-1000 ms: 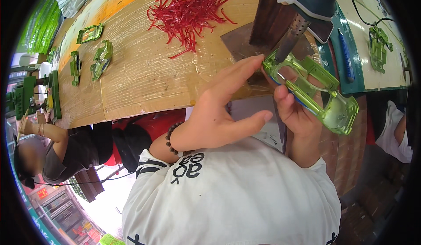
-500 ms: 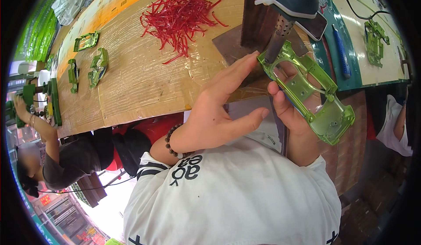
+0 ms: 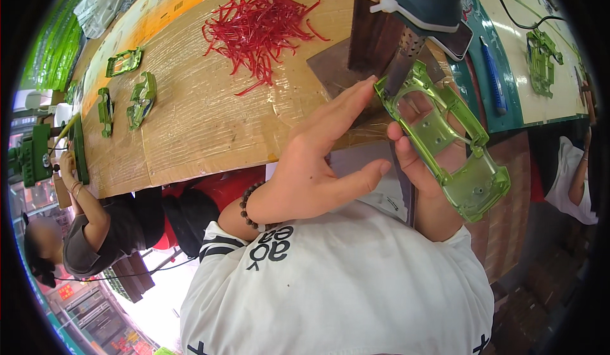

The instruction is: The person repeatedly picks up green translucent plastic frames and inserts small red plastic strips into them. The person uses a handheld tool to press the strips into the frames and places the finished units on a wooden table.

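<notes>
My right hand (image 3: 422, 170) grips a green plastic car-shaped shell (image 3: 462, 155) with open window cut-outs, its fingers wrapped round the near-left edge and its palm partly hidden behind. The shell's upper-left end sits right under the metal nozzle of a hot air gun (image 3: 429, 2), which hangs nozzle down. My left hand (image 3: 318, 164) is open, thumb spread away from the fingers. Its fingertips reach the shell's upper-left corner beside the nozzle; whether they press on it, I cannot tell.
A heap of red plastic strips (image 3: 260, 31) lies on the cardboard-covered table (image 3: 210, 120). More green shells (image 3: 142, 101) stand at the left, another (image 3: 542, 62) at the right. A phone (image 3: 456, 40) and a blue utility knife (image 3: 493, 78) lie nearby. At far left a co-worker (image 3: 108, 228) handles a green machine (image 3: 35, 158).
The shell has swung slightly, its lower end moving down and left in my right hand. My left hand stays nearly still. The co-worker's hand at far left has shifted right and down.
</notes>
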{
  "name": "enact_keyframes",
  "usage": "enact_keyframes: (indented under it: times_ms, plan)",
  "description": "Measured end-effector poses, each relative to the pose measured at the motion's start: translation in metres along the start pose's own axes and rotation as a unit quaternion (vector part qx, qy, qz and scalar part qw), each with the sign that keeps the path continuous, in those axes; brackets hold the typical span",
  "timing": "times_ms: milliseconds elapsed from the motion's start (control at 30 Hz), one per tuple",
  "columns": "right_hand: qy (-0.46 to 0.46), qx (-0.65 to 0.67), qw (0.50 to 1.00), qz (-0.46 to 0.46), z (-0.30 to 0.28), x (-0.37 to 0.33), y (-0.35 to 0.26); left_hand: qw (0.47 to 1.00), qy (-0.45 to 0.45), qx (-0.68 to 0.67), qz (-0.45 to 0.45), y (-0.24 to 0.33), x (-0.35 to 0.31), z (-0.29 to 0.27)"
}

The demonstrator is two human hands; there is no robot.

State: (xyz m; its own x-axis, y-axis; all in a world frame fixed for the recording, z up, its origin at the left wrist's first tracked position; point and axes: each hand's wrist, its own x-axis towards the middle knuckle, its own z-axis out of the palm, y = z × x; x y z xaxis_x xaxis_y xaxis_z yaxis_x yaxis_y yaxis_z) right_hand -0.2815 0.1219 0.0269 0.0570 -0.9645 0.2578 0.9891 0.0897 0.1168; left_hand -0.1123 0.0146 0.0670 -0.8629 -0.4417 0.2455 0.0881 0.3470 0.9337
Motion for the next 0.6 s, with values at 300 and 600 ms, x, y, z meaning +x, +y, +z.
enact_keyframes:
  times_ms: [300,600]
  plan:
    - [-0.03,0.011,0.999,0.001,-0.006,0.003,0.002,1.0,-0.005,-0.006,-0.007,0.002,-0.002,-0.001]
    - [0.032,0.048,0.998,-0.028,-0.009,-0.021,0.001,0.998,0.042,-0.036,-0.013,-0.005,-0.013,-0.009]
